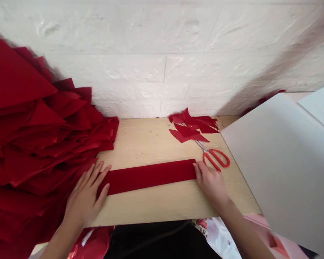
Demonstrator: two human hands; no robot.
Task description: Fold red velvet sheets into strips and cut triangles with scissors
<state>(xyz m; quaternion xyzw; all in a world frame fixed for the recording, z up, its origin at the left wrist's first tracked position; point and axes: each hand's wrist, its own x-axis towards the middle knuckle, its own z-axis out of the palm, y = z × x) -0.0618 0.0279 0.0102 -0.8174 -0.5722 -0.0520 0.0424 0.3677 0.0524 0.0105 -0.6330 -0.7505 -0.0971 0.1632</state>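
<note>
A long dark red strip of fabric (151, 176) lies flat across the pale wooden table (140, 144). My left hand (88, 194) rests with spread fingers on the strip's left end, beside the red pile. At the strip's right end, my right hand (210, 181) pinches the edge between thumb and fingers. Scissors with red handles (216, 158) lie just beyond my right hand, their blades partly under red scraps (189, 129).
A large heap of red fabric pieces (43, 144) fills the left side, up against the white brick-patterned wall (151, 64). On the right, a big white box or board (286, 162) slants over the table's edge. Black cloth (162, 241) shows below the front edge.
</note>
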